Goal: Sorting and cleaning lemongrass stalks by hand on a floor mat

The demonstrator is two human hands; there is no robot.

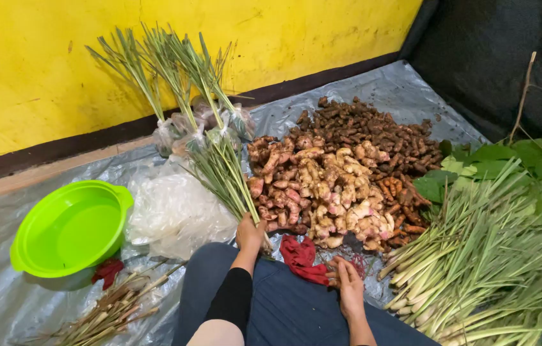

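My left hand (250,233) grips a bundle of lemongrass stalks (219,168) by its base, held upright over my knee, the green tips fanning toward the yellow wall. My right hand (349,286) rests with fingers apart on a red cloth (301,255) lying on my lap. Just beyond both hands is a heap of pale ginger roots (322,187), with darker brown roots (373,131) piled behind it.
A large pile of lemongrass (488,256) and green leaves (508,163) lies at right. A bright green basin (69,229), clear plastic bags (175,208) and trimmed dry stalk ends (107,314) are at left. Everything sits on a grey plastic sheet (2,301).
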